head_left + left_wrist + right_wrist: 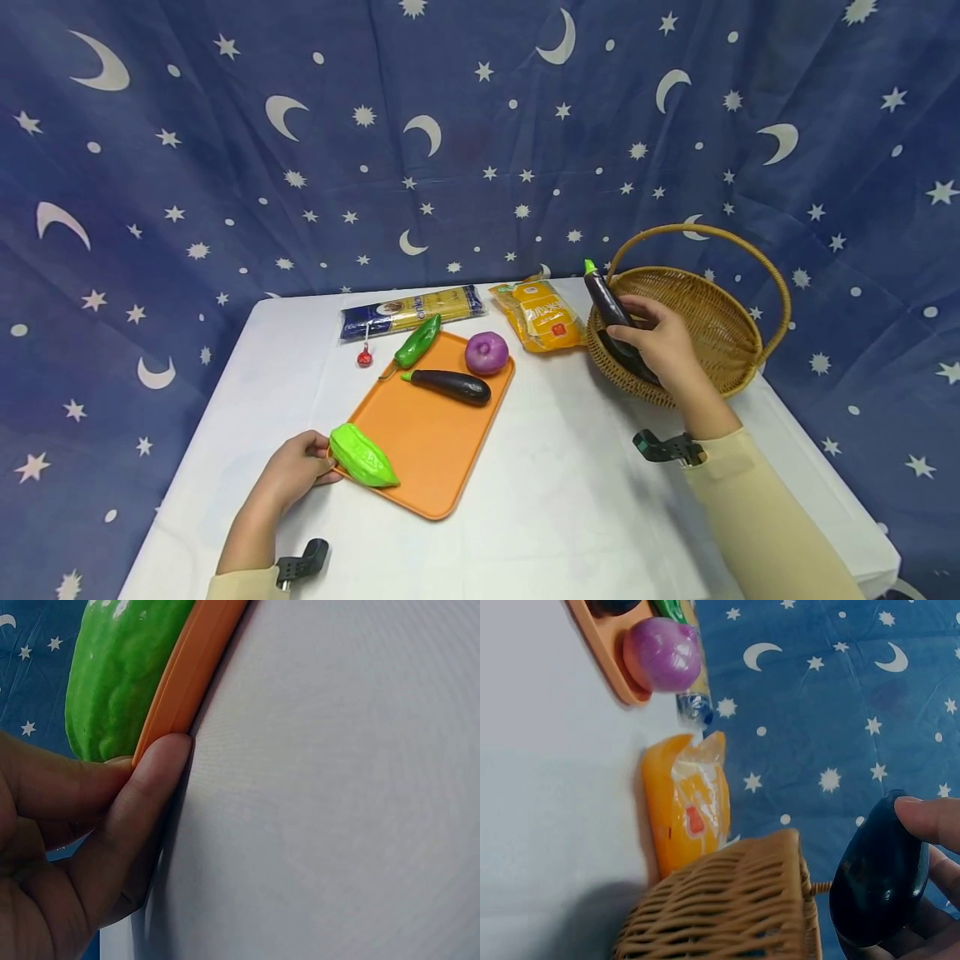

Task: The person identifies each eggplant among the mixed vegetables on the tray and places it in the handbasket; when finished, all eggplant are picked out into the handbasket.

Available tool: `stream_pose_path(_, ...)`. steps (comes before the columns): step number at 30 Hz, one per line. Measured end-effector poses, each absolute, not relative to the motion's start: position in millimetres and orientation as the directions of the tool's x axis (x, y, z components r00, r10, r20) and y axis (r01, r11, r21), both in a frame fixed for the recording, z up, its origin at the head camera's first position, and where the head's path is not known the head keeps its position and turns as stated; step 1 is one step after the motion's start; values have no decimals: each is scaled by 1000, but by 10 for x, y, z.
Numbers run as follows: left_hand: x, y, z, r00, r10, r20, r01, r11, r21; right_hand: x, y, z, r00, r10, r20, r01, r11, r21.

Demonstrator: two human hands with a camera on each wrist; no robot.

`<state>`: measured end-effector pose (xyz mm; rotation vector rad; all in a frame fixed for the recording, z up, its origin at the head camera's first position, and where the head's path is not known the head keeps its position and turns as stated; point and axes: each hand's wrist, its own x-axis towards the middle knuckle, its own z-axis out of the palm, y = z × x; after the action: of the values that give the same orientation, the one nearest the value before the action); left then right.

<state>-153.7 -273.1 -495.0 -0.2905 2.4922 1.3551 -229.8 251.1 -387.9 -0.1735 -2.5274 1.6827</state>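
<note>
My left hand [296,468] pinches the near-left rim of the orange tray [420,433] between thumb and fingers. Right beside those fingers, a bright green, bumpy bitter melon [363,455] lies across the tray's edge. My right hand [660,337] grips a dark purple eggplant [606,298] at the left rim of the wicker basket [723,333]. Its green stem end points up and away; in the right wrist view its rounded end [877,885] shows beside the basket wall. On the tray are a second eggplant [452,386], a purple onion [487,353] and a green pepper [417,342].
Behind the tray lies a pack of spaghetti [412,312], with a small red lollipop [364,357] in front of it. An orange food bag [542,315] sits just left of the basket, whose tall handle [780,292] arches above it. A starry blue curtain [465,150] hangs behind the white table [562,500].
</note>
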Motion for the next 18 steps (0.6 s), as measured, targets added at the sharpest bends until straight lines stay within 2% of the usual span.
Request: stream_pose_path(18, -1524, -2719, -4920, -940, -40, -340, -307, 539, 785, -2218, 2775, -4006, -980, 199, 11, 73, 410, -909)
